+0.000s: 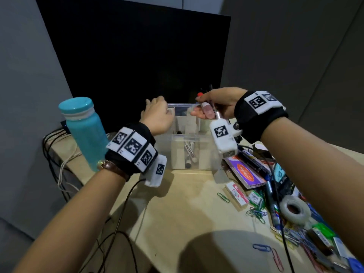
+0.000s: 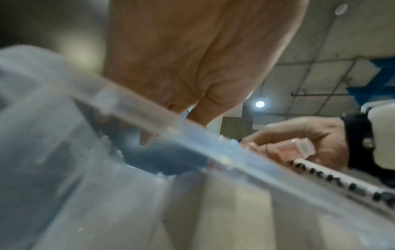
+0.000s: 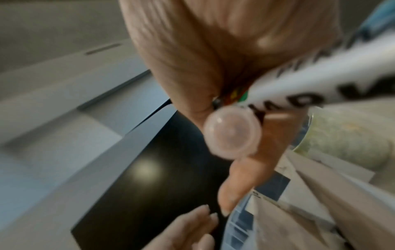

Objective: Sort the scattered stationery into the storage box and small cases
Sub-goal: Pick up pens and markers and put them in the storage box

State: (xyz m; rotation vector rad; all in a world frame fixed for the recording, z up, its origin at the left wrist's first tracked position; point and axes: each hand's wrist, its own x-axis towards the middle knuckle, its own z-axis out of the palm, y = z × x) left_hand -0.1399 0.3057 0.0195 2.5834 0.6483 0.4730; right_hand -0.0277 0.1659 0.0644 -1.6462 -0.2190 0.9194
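Observation:
A clear compartmented storage box (image 1: 204, 154) stands mid-table with two markers (image 1: 190, 152) lying in its front section. My right hand (image 1: 214, 107) hovers over the box's far right corner and grips a bundle of pens: a pink translucent capped one (image 1: 207, 112), a white lettered marker (image 3: 320, 81) and a red-tipped one. The pink cap (image 3: 232, 133) faces the right wrist camera. My left hand (image 1: 157, 113) is at the far left rim (image 2: 192, 132), fingers loosely bent downward and holding nothing that I can see.
A teal bottle (image 1: 86, 133) stands left of the box, in front of a black monitor (image 1: 137, 56). Scattered stationery fills the right side: a purple box (image 1: 246, 172), a tape roll (image 1: 294, 209), paper clips (image 1: 256, 211), pens. Cables (image 1: 59, 154) hang off the left edge.

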